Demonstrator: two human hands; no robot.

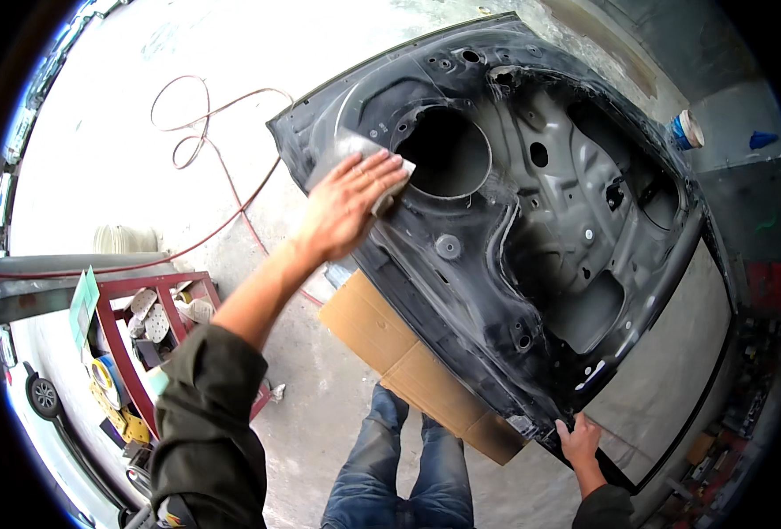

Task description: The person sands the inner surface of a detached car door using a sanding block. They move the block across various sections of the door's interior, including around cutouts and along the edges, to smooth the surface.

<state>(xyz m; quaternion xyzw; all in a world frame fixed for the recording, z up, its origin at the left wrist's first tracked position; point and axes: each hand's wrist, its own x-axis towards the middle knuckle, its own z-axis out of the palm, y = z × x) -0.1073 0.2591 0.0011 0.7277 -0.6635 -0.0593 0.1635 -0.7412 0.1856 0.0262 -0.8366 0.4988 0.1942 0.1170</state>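
Note:
A black car door (pixel 448 247) with its inner side up lies at a slant in front of me, its bare metal full of openings and covered in greyish dust. My left hand (pixel 351 207) presses a folded piece of sandpaper (pixel 405 176) against the door's surface, beside the large round speaker hole (pixel 448 152). The fingers lie together over the paper and hide most of it. Near the lower corner, by the window frame (pixel 642 480), my right hand (pixel 579 439) grips the door's edge; some fingertips are hidden behind it.
A flattened cardboard sheet (pixel 381 322) lies under the door's near edge, by my legs. To the left stands a red metal cart (pixel 171 322) with sanding discs and tape. A thin red hose (pixel 223 167) loops over the floor. A blue-and-white tub (pixel 688 130) stands beyond the door.

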